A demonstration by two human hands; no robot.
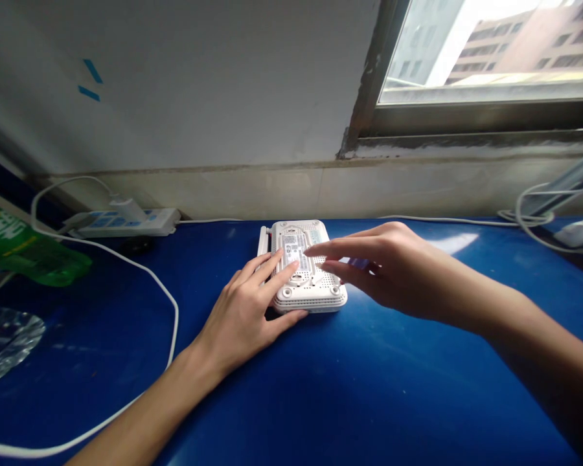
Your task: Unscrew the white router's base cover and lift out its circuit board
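Observation:
A white router (326, 279) lies underside up on the blue table, showing vent holes, round feet and a printed label (291, 251). Along its left side runs a white antenna (263, 241). My left hand (247, 298) holds the router at its left and near side, with fingers spread over the underside and the thumb along the front edge. From the right, my right hand (379, 262) reaches over the router, its index finger and thumb pointing at the label with a gap between them. Nothing shows between those fingers; whether the fingertips touch the surface I cannot tell.
At the back left is a power strip (162, 222) with a white plug (129, 210). Its white cable (175, 310) loops across the table's left side. A green bottle (34, 252) and clear plastic (7, 340) lie at far left. More cable (529, 213) is coiled at back right.

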